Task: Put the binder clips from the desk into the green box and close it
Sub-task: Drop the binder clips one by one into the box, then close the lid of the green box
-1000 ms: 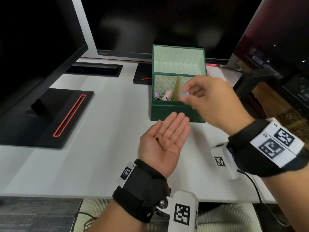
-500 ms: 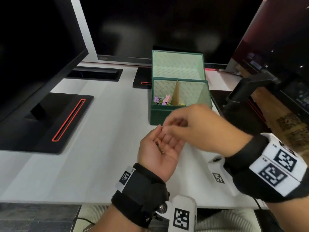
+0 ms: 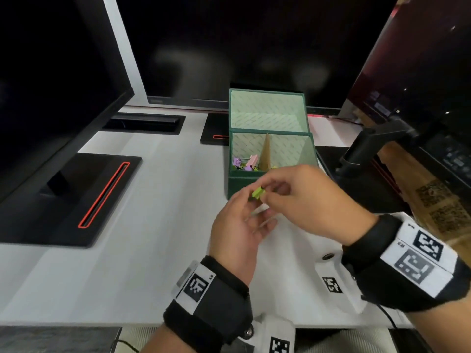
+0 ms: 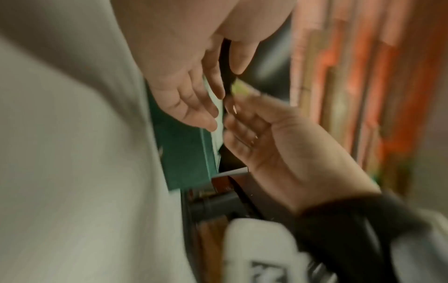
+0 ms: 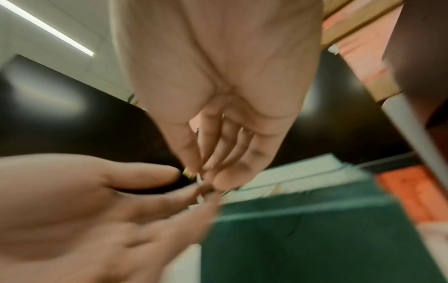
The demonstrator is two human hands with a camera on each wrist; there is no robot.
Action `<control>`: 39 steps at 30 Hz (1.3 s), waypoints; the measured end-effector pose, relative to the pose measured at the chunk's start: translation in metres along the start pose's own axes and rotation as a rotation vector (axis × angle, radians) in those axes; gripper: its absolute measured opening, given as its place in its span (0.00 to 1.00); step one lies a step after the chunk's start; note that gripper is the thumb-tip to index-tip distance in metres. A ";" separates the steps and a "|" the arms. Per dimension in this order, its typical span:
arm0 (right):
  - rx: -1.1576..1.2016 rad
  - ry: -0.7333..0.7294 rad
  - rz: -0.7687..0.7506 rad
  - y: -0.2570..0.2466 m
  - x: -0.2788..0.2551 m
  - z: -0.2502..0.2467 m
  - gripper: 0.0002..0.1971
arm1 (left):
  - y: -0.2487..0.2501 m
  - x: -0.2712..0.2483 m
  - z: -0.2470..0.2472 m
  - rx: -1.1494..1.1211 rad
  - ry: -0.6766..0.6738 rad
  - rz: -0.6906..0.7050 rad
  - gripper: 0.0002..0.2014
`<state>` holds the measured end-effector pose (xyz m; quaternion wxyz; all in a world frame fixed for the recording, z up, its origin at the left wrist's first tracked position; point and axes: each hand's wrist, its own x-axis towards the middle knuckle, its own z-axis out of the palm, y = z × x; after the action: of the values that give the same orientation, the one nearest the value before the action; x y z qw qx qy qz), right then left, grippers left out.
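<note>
The green box point(image 3: 256, 184) stands open on the white desk point(image 3: 153, 225), its lid upright behind it. Pink and purple binder clips point(image 3: 246, 163) lie in its left compartment, beside a brown divider. Just in front of the box my right hand point(image 3: 272, 194) pinches a lime-green binder clip point(image 3: 258, 193) between thumb and fingers. My left hand point(image 3: 246, 215) is cupped palm up right below it, fingers loosely bent, thumb close to the clip. In the left wrist view the clip point(image 4: 238, 90) shows between both hands' fingertips. Blur hides whatever lies in the left palm.
Dark monitors surround the desk. One black stand base with a red line point(image 3: 76, 197) sits left, another point(image 3: 214, 128) behind the box. A black monitor arm point(image 3: 369, 146) rises right of the box. A white tagged block point(image 3: 336, 281) lies under my right wrist.
My right hand came back from over the box to my left palm and now pinches a lime-green clip. The left fingers went from flat to loosely curled.
</note>
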<state>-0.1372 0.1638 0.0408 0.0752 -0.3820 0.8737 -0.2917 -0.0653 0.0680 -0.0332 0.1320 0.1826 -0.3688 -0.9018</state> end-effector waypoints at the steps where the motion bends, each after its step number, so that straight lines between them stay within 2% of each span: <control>1: 0.001 0.110 0.006 0.004 0.008 -0.010 0.09 | 0.008 0.001 0.002 0.105 0.002 0.077 0.13; 3: -0.046 0.307 0.017 0.014 0.026 -0.027 0.10 | 0.025 0.002 0.005 0.325 -0.021 0.216 0.10; 5: -0.133 0.415 0.046 0.027 0.045 -0.039 0.11 | 0.042 0.004 0.010 0.544 -0.076 0.290 0.09; 6: -0.207 0.383 0.068 0.033 0.052 -0.043 0.11 | 0.049 0.006 0.012 0.640 -0.097 0.309 0.09; 8: -0.405 0.135 0.141 0.044 0.062 -0.046 0.12 | 0.062 0.009 0.016 0.804 -0.125 0.340 0.08; 9: -0.451 0.031 0.174 0.047 0.065 -0.047 0.13 | 0.068 0.012 0.017 0.878 -0.134 0.356 0.08; 10: -0.431 0.004 0.183 0.049 0.067 -0.049 0.14 | 0.074 0.015 0.019 0.950 -0.145 0.370 0.08; 14: -0.191 0.284 0.174 0.053 0.088 -0.066 0.16 | 0.095 0.043 0.022 1.202 -0.138 0.418 0.08; 16: -0.103 0.339 0.229 0.056 0.101 -0.072 0.17 | 0.105 0.067 0.021 1.274 -0.069 0.436 0.10; 19: -0.124 0.310 0.343 0.067 0.118 -0.071 0.18 | 0.115 0.102 0.020 1.349 0.019 0.407 0.14; 22: -0.210 0.219 0.426 0.080 0.129 -0.068 0.21 | 0.118 0.129 0.015 1.455 0.051 0.313 0.18; 24: -0.199 0.162 0.449 0.086 0.133 -0.067 0.21 | 0.118 0.143 0.011 1.442 0.033 0.256 0.17; 26: -0.067 0.143 0.485 0.091 0.135 -0.066 0.21 | 0.118 0.155 0.006 1.374 0.017 0.233 0.15; 28: 0.103 0.160 0.520 0.095 0.134 -0.063 0.20 | 0.119 0.161 0.004 1.285 0.009 0.228 0.12; 31: 0.136 0.194 0.470 0.098 0.134 -0.063 0.19 | 0.122 0.164 0.009 1.166 0.025 0.219 0.12; 33: 0.170 0.246 0.450 0.101 0.134 -0.065 0.19 | 0.123 0.166 0.011 1.147 0.049 0.209 0.21; 35: 0.169 0.269 0.442 0.104 0.134 -0.067 0.24 | 0.124 0.165 0.012 1.139 0.043 0.213 0.29; 37: 0.179 0.287 0.431 0.102 0.133 -0.068 0.28 | 0.127 0.163 0.014 1.125 0.014 0.223 0.33; 39: 0.231 0.299 0.365 0.098 0.131 -0.072 0.28 | 0.131 0.161 0.014 1.148 0.009 0.255 0.35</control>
<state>-0.3154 0.1556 0.0556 0.0396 -0.1595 0.8905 -0.4243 -0.2023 -0.0744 0.0324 0.1212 0.1828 -0.8166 -0.5340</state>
